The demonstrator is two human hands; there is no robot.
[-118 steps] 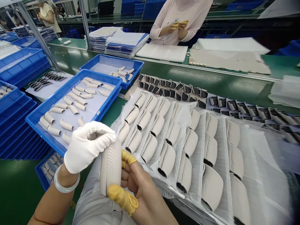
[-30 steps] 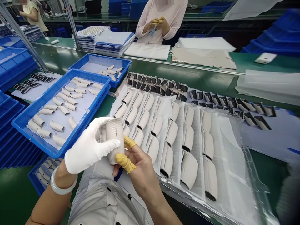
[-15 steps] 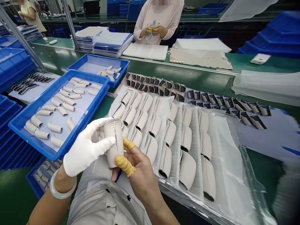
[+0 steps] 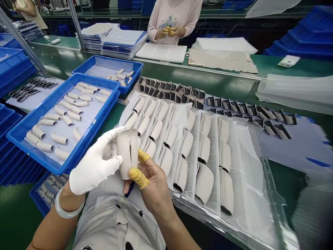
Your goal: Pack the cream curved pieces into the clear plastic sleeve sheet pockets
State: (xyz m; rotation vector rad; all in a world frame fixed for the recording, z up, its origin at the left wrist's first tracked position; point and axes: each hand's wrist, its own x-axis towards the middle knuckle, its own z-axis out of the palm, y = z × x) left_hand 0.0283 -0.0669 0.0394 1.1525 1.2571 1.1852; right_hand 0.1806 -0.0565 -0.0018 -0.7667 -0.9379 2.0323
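Note:
Both hands hold one beige ribbed curved sleeve [image 4: 126, 152] upright above my lap. My left hand [image 4: 95, 166], in a white glove, wraps its fingers round the sleeve's left side. My right hand [image 4: 148, 184], bare with yellow finger cots on thumb and forefinger, pinches the sleeve's lower right edge. Just right of the hands, rows of the same sleeves [image 4: 182, 146] lie on a clear plastic sheet [image 4: 249, 166].
A blue tray [image 4: 31, 121] of small beige curved parts sits at left, another blue tray [image 4: 135, 67] behind it. Rows of black parts [image 4: 197, 95] lie on the green belt. A person in pink [image 4: 174, 17] works across the belt. Blue trays are stacked at far left.
Over four seconds the sleeve was turned and lifted slightly between both hands. In the last second it tilted a little and the view shifted down; both grips stay.

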